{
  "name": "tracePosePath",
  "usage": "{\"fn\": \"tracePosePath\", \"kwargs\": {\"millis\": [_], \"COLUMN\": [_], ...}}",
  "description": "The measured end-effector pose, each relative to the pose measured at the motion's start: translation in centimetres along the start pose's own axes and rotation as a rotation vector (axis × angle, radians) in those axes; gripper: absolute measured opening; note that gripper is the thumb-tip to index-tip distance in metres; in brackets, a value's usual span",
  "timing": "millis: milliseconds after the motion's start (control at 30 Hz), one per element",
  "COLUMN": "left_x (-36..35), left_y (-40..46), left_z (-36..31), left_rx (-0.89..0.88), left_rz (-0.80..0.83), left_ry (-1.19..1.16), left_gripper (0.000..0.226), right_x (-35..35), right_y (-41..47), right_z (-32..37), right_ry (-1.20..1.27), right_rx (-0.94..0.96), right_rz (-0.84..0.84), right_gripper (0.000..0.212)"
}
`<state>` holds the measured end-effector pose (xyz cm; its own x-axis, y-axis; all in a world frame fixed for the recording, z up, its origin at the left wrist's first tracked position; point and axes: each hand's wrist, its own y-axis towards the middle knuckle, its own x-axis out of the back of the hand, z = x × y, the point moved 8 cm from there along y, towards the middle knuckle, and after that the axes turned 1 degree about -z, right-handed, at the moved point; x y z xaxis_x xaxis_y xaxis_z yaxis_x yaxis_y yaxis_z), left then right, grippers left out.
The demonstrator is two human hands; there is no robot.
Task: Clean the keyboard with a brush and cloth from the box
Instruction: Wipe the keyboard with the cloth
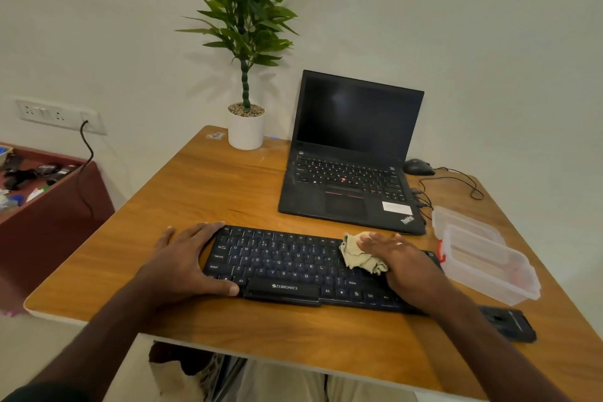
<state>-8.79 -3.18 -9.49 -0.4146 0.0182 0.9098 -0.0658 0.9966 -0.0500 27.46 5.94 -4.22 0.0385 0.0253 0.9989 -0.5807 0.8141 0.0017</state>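
Observation:
A black keyboard [287, 266] lies on the wooden table [202, 192] in front of me. My left hand [186, 259] grips its left end, thumb along the front edge. My right hand [399, 263] lies flat on the right part of the keys and presses a crumpled beige cloth [359, 254] against them. A clear plastic box [489, 263] stands open to the right of the keyboard, its lid [463, 223] lying behind it. No brush shows in this view.
An open black laptop [352, 153] stands behind the keyboard, with a potted plant [246, 126] to its left and a wired mouse [418, 167] to its right. A dark phone-like object [509, 323] lies near the table's front right edge. A cluttered red cabinet [42, 192] stands left.

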Motion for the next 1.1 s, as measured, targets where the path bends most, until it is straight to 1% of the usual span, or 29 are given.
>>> {"fn": "tracePosePath", "kwargs": {"millis": [67,133,200,300,400,433,500,600,733,933,1000,1100], "left_x": [-0.1,-0.1,-0.1,0.0,-1.4,-2.2,-3.2,-3.8,-3.7,-4.0,-3.9,-4.0], "left_y": [-0.1,-0.4,-1.0,-1.8,-1.7,-1.4,-0.8,-0.4,-0.5,-0.3,-0.4,-0.5], "left_z": [-0.1,-0.6,-2.1,-6.6,-12.6,-14.0,-15.2,-14.6,-14.3,-14.0,-14.1,-14.1], "left_rx": [-0.002,-0.028,-0.060,-0.139,-0.290,-0.323,-0.309,-0.238,-0.218,-0.202,-0.193,-0.191], "left_rz": [-0.001,-0.014,-0.047,-0.181,-0.259,-0.261,-0.215,-0.198,-0.216,-0.204,-0.187,-0.187], "left_ry": [0.015,0.039,0.096,0.190,0.302,0.335,0.341,0.320,0.305,0.302,0.307,0.300], "left_gripper": [0.139,0.137,0.132,0.130,0.118,0.114,0.112,0.117,0.116,0.114,0.115,0.115], "right_x": [-0.3,-0.9,-1.2,-1.2,-1.2,-1.2,-0.9,-1.0,-0.3,1.3,2.1,2.4], "right_y": [-0.4,-0.6,-0.6,-0.4,0.1,0.3,0.5,0.5,0.1,-2.1,-2.6,-2.3], "right_z": [-0.8,-0.5,0.1,1.1,2.6,2.9,3.2,3.0,1.6,-2.4,-2.7,-1.4], "right_ry": [0.119,0.228,0.289,0.310,0.304,0.294,0.273,0.232,0.143,-0.040,-0.134,-0.299], "right_rx": [-0.052,-0.051,-0.041,-0.047,-0.028,-0.020,-0.005,0.025,0.027,-0.089,-0.104,-0.083], "right_rz": [-0.001,-0.004,-0.049,-0.105,-0.098,-0.093,-0.087,-0.029,0.030,0.101,0.083,0.060], "right_gripper": [0.079,0.079,0.079,0.079,0.077,0.076,0.076,0.077,0.077,0.074,0.068,0.046]}}
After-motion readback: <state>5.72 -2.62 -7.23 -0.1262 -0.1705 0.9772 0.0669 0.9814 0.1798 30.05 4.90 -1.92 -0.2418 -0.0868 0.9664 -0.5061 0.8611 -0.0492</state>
